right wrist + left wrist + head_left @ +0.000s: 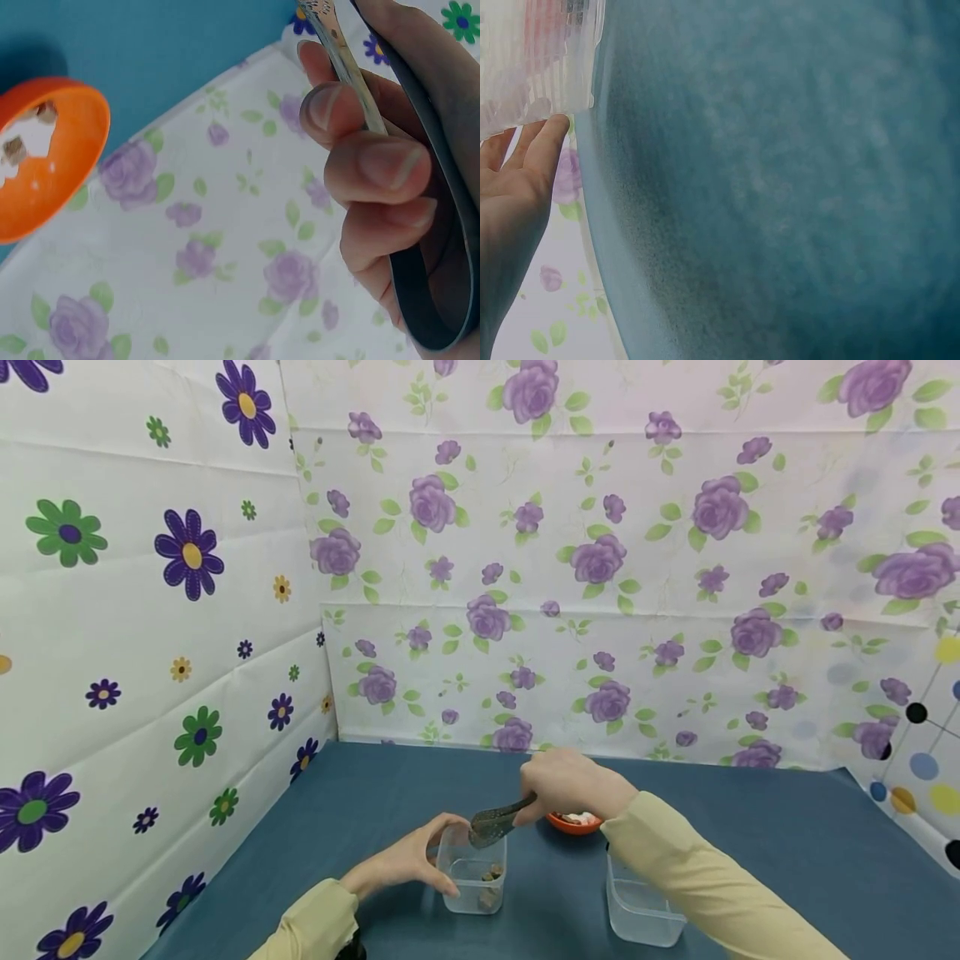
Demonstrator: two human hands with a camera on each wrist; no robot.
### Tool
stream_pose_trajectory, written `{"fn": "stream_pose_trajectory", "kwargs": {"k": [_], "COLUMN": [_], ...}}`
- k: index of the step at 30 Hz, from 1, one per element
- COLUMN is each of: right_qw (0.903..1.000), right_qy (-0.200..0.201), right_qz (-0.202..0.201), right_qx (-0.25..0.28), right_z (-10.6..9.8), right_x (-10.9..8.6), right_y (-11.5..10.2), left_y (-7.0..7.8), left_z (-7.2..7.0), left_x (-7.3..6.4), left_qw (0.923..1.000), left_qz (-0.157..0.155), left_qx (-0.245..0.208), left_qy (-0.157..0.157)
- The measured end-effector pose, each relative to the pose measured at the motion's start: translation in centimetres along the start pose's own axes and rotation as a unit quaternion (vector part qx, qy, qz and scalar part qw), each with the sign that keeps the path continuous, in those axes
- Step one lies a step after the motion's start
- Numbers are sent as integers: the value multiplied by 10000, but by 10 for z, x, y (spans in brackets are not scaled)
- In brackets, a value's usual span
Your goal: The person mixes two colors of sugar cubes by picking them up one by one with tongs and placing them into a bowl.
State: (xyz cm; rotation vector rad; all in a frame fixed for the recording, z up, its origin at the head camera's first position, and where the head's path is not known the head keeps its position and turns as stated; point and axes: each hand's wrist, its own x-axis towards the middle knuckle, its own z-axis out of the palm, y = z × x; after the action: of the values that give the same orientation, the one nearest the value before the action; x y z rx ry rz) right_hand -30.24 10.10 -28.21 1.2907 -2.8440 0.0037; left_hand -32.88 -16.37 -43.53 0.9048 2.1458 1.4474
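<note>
In the head view my left hand (408, 860) holds a clear plastic container (459, 900) from its left side, thumb in front and fingers behind. Small brown chunks (490, 893) lie at the right of its bottom. The left wrist view shows the fingers of that hand against the container's ribbed wall (547, 75). Dark tongs (493, 823) are gripped in my right hand (573, 785), their tips over the container's opening. Whether anything is between the tips cannot be made out. In the right wrist view, fingers curl round the tongs (405, 300).
Behind the right hand stands an orange bowl (573, 827) with white and brown contents, partly hidden. A second clear container (645, 927) is at the right, partly behind the right sleeve (690, 868). The blue tabletop (405, 777) meets flowered walls at the back and left.
</note>
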Motion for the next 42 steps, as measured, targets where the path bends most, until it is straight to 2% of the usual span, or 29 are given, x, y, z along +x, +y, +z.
{"fn": "stream_pose_trajectory", "kwargs": {"k": [5, 10, 23, 28, 42], "right_qw": [9995, 9990, 9960, 9942, 9916], "right_qy": [66, 167, 288, 319, 344], "right_qz": [36, 133, 835, 1016, 1190], "right_qx": [301, 387, -164, -173, -363], "right_z": [-6, -9, -11, -10, 3], "right_x": [-9, -19, -41, -50, -59], "right_y": [15, 30, 65, 76, 95], "left_y": [-1, -1, -1, -1, 0], "left_z": [0, 0, 0, 0, 0], "left_x": [0, -1, -2, -1, -1], "left_qw": [9998, 9994, 9988, 9988, 9991], "left_qz": [31, 102, 182, 176, 121], "left_qx": [-183, -293, -399, -408, -348], "left_qy": [-64, -137, -201, -206, -194]}}
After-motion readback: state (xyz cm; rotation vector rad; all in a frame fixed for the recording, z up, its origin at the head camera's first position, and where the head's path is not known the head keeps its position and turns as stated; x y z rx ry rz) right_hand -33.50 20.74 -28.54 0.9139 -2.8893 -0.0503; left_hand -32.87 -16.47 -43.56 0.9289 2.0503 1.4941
